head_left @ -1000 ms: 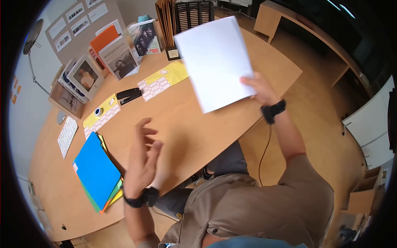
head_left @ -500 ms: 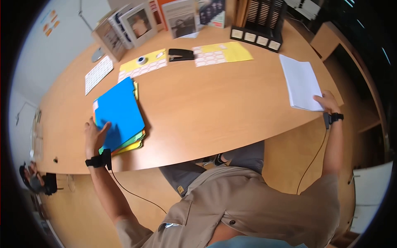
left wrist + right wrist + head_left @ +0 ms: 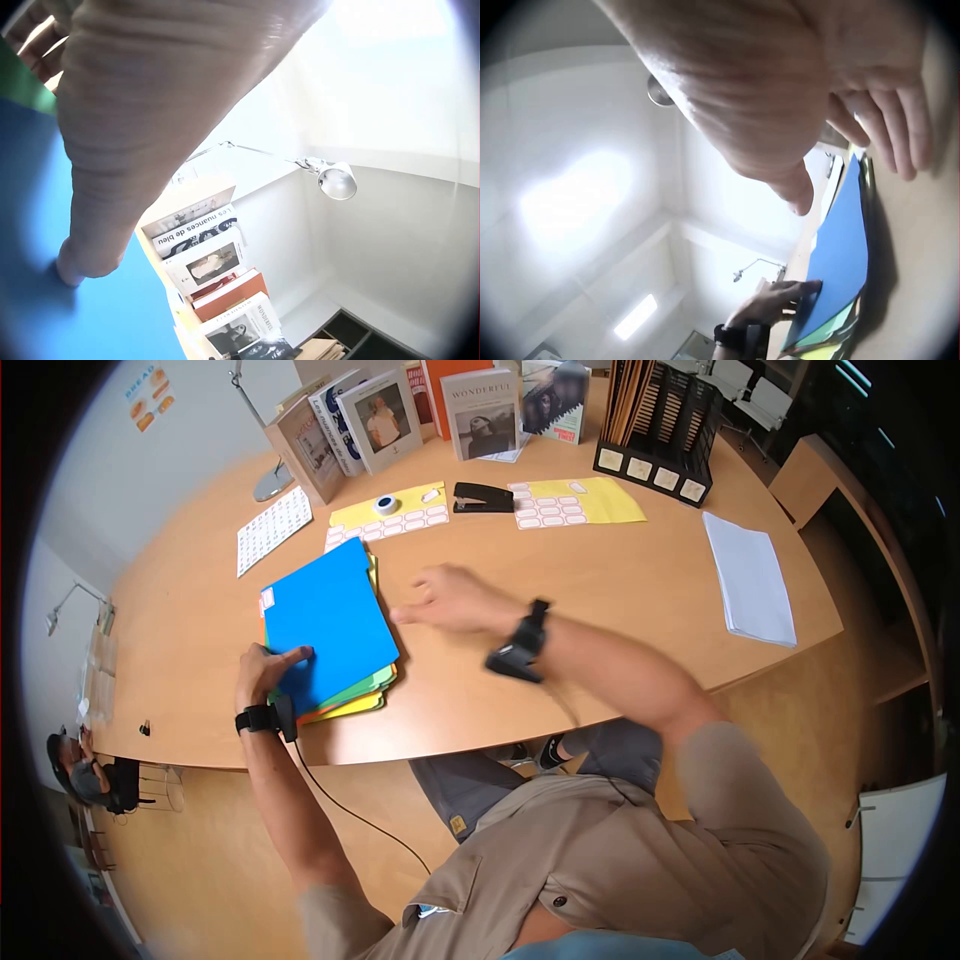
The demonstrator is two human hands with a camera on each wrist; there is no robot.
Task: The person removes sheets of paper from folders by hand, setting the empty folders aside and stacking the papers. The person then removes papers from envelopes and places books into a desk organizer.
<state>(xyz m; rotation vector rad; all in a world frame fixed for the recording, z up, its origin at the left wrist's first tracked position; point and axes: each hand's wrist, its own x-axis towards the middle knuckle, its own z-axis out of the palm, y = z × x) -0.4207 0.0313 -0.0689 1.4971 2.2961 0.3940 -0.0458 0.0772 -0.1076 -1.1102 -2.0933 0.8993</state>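
A stack of coloured folders, a blue folder (image 3: 335,600) on top with green folders (image 3: 362,688) and yellow ones showing beneath, lies on the left part of the desk. My left hand (image 3: 260,672) grips the stack's near left edge. Its thumb (image 3: 94,247) presses on the blue cover, and the other fingers are at the edge. To the right of the stack, my right hand (image 3: 462,600) is over the desk, blurred, holding nothing. In the right wrist view its fingers (image 3: 896,127) are extended. White paper sheets (image 3: 752,582) lie in a pile at the desk's right end.
Along the back stand several books (image 3: 380,422) and a black file organizer (image 3: 655,465). In front of them are a stapler (image 3: 484,498), label sheets on yellow folders (image 3: 615,500), a small white roll (image 3: 386,505) and a white keyboard-like sheet (image 3: 275,530). A person sits far left.
My right hand laid the white papers down at the right end, released them and swung left towards the folders. My left hand came down to the folder stack and took hold of its edge.
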